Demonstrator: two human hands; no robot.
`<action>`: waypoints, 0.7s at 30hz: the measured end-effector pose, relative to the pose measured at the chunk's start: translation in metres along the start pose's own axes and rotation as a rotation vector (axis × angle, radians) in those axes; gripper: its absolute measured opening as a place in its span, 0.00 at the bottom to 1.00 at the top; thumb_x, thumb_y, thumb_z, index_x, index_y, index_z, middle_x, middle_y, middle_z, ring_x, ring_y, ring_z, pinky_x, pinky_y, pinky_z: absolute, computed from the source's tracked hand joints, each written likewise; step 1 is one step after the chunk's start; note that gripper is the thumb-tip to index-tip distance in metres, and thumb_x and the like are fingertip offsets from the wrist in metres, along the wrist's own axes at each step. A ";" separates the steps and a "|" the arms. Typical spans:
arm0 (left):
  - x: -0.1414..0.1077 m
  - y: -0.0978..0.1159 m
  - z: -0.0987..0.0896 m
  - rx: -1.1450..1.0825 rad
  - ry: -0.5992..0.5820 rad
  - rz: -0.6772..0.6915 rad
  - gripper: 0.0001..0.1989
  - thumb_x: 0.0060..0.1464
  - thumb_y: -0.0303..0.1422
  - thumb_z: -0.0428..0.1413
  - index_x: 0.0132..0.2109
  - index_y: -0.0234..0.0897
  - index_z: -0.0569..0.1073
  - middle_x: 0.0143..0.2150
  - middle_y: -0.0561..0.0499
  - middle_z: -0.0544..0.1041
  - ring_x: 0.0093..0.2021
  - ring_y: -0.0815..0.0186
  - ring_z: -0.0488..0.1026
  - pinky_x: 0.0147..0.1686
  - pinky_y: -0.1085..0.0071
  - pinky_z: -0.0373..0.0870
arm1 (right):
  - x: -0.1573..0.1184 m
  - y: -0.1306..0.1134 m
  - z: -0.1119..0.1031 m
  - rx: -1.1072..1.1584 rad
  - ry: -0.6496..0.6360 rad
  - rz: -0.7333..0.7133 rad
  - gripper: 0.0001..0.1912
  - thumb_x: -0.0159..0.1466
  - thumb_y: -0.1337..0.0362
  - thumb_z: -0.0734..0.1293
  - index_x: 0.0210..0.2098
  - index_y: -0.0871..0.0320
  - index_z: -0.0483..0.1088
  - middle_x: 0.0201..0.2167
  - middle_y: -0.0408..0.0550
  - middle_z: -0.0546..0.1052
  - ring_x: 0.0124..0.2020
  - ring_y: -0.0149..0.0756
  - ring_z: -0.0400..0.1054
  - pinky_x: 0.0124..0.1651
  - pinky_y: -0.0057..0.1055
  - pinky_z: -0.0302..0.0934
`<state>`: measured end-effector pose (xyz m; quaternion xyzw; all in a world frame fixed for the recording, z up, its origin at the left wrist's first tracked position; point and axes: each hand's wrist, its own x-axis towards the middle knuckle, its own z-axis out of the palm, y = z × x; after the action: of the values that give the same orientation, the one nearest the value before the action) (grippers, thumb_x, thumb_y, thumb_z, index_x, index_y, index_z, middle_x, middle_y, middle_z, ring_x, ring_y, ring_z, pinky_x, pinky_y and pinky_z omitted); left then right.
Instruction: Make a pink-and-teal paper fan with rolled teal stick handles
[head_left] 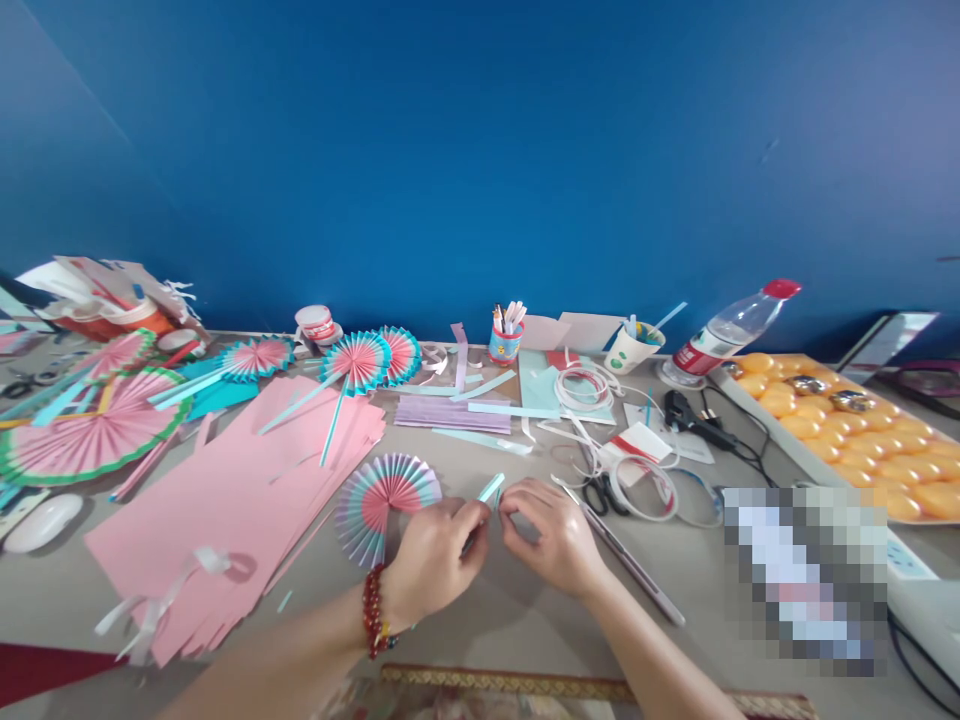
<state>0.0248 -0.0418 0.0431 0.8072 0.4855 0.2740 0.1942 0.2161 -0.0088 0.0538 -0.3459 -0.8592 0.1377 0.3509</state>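
Observation:
A pale green paper strip point(492, 487) pokes up between my two hands, low over the grey table. The fingers of my left hand point(442, 550), with a red bead bracelet at the wrist, are closed on it. My right hand point(551, 535) pinches at a thin end of the strip with thumb and forefinger; the fingertips partly hide it. Just left of my left hand lies a pleated paper fan point(388, 500), pink inside and lilac and mint at the rim. A slim metallic pen-like tool point(634, 565) lies right of my right hand.
Pink paper sheets point(217, 490) and finished fans point(356, 362) cover the left. Behind my hands lie lilac strips point(450, 412). On the right are white tape coils point(643, 490), black scissors point(600, 494), a glue gun point(697, 425), a bottle point(724, 340) and an orange-domed tray point(840, 430).

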 end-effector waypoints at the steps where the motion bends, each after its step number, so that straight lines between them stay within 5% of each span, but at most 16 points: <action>1: 0.001 0.000 -0.001 -0.053 -0.003 -0.028 0.07 0.58 0.25 0.50 0.41 0.37 0.71 0.29 0.52 0.74 0.28 0.67 0.71 0.29 0.73 0.62 | 0.000 0.003 -0.001 -0.009 0.008 0.007 0.07 0.61 0.72 0.62 0.32 0.54 0.67 0.29 0.45 0.76 0.33 0.37 0.71 0.37 0.32 0.64; 5: 0.003 0.001 -0.005 -0.342 -0.032 -0.197 0.05 0.60 0.29 0.49 0.40 0.37 0.71 0.28 0.53 0.74 0.26 0.70 0.69 0.25 0.76 0.61 | -0.006 0.028 -0.013 -0.148 0.114 0.061 0.06 0.63 0.69 0.62 0.30 0.54 0.68 0.28 0.45 0.76 0.32 0.38 0.72 0.39 0.33 0.64; 8: 0.004 0.001 -0.008 -0.531 -0.058 -0.273 0.06 0.62 0.32 0.50 0.41 0.37 0.70 0.29 0.52 0.75 0.28 0.69 0.71 0.24 0.77 0.60 | -0.015 0.051 -0.026 -0.342 0.179 0.233 0.08 0.64 0.64 0.63 0.27 0.54 0.68 0.26 0.46 0.76 0.29 0.38 0.71 0.32 0.31 0.62; 12: 0.006 0.000 -0.007 -0.803 -0.097 -0.293 0.09 0.64 0.37 0.50 0.43 0.36 0.69 0.30 0.50 0.77 0.30 0.68 0.72 0.29 0.75 0.63 | -0.021 0.067 -0.037 -0.424 0.132 0.390 0.13 0.65 0.59 0.61 0.29 0.55 0.73 0.31 0.50 0.78 0.34 0.43 0.73 0.35 0.35 0.64; 16: 0.007 -0.001 -0.004 -1.098 -0.124 -0.308 0.12 0.63 0.41 0.54 0.43 0.36 0.68 0.30 0.49 0.78 0.29 0.67 0.72 0.34 0.71 0.67 | -0.013 0.052 -0.033 -0.066 0.081 0.406 0.16 0.66 0.59 0.61 0.49 0.54 0.75 0.51 0.55 0.76 0.46 0.45 0.72 0.44 0.39 0.68; 21: 0.008 0.003 -0.004 -1.333 -0.160 -0.324 0.14 0.59 0.42 0.59 0.37 0.35 0.70 0.30 0.47 0.79 0.29 0.68 0.73 0.33 0.73 0.65 | -0.004 0.003 -0.011 0.692 -0.030 0.493 0.14 0.64 0.53 0.67 0.42 0.53 0.78 0.46 0.53 0.78 0.45 0.44 0.73 0.47 0.38 0.68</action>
<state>0.0270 -0.0355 0.0503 0.4506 0.3122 0.4211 0.7226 0.2276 -0.0093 0.0583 -0.4010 -0.6588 0.5028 0.3902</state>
